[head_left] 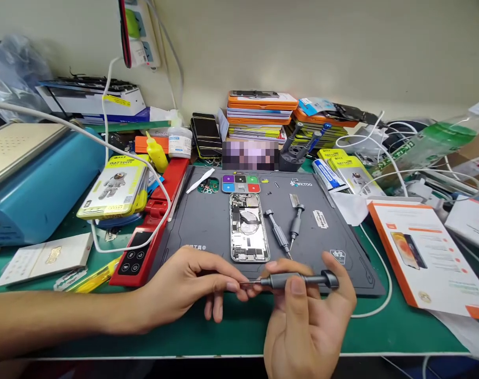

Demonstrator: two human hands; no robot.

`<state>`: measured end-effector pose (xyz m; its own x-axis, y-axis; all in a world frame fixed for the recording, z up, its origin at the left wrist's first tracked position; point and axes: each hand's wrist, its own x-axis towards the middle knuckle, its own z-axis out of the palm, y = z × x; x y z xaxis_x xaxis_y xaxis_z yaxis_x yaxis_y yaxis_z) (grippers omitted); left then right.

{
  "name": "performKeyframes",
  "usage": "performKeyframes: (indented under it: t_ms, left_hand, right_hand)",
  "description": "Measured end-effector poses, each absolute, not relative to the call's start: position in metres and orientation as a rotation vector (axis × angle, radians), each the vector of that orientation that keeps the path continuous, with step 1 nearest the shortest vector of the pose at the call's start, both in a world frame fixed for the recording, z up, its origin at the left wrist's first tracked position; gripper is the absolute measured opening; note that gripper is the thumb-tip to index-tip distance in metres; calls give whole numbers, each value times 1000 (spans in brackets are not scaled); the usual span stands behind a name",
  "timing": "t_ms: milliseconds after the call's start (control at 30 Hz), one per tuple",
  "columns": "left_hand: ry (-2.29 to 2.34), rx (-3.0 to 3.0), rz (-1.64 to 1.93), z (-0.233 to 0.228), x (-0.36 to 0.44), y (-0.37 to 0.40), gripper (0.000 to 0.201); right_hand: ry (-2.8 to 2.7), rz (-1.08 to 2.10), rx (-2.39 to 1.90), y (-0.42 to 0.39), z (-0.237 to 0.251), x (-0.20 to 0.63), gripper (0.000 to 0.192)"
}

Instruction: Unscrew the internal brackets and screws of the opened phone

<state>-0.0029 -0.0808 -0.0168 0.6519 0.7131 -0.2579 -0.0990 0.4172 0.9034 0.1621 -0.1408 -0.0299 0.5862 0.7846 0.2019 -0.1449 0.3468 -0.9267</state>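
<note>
Blurring hides a patch (250, 155) at the back of the grey mat (208, 221), so whatever lies there cannot be read. Both forearms run out of the picture, the left one off the left edge and the right one off the bottom. The tip of the screwdriver (298, 280) disappears between the left fingertips, and whether a screw or bit is pinched there is too small to tell.

The right hand (308, 321) is curled loosely around the screwdriver's grey handle, thumb across the front and fingers behind, holding it level above the near edge of the mat. The round cap of the handle sticks out to the right of the hand. The left hand (192, 287) is partly closed, its thumb and forefinger brought together at the thin metal end of the tool, the other fingers hanging toward the green bench (223, 331).

Just behind the hands, an opened phone (248, 226) lies flat on the mat with its insides showing. Two more screwdrivers (286, 231) lie beside it on the right, tips close together. A small tray of coloured squares (240, 183) sits just beyond the phone. A red device (152, 231) rests along the mat's left edge.
</note>
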Motion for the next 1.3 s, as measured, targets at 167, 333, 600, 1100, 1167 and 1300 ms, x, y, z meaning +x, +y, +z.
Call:
performKeyframes:
  t_ms: [167, 333, 600, 1100, 1167, 1300]
  left_hand:
    - [698, 1013, 551, -20, -4, -81, 16]
    - [718, 1039, 530, -16, -5, -80, 16]
    - [729, 1084, 499, -10, -6, -79, 17]
    - [703, 1033, 508, -14, -7, -79, 10]
    - [701, 1040, 508, -13, -7, -79, 10]
    - [704, 1059, 506, -12, -6, -79, 11]
  right_hand:
    - [-777, 740, -1033, -144, -33, 169, 37]
    - [-769, 726, -1104, -143, -31, 169, 39]
    - [-774, 726, -1064, -141, -29, 166, 36]
    - [-782, 800, -1060, -141, -30, 171, 35]
    - [-773, 822, -1053, -141, -30, 172, 35]
    - [-764, 841, -1063, -141, -29, 174, 36]
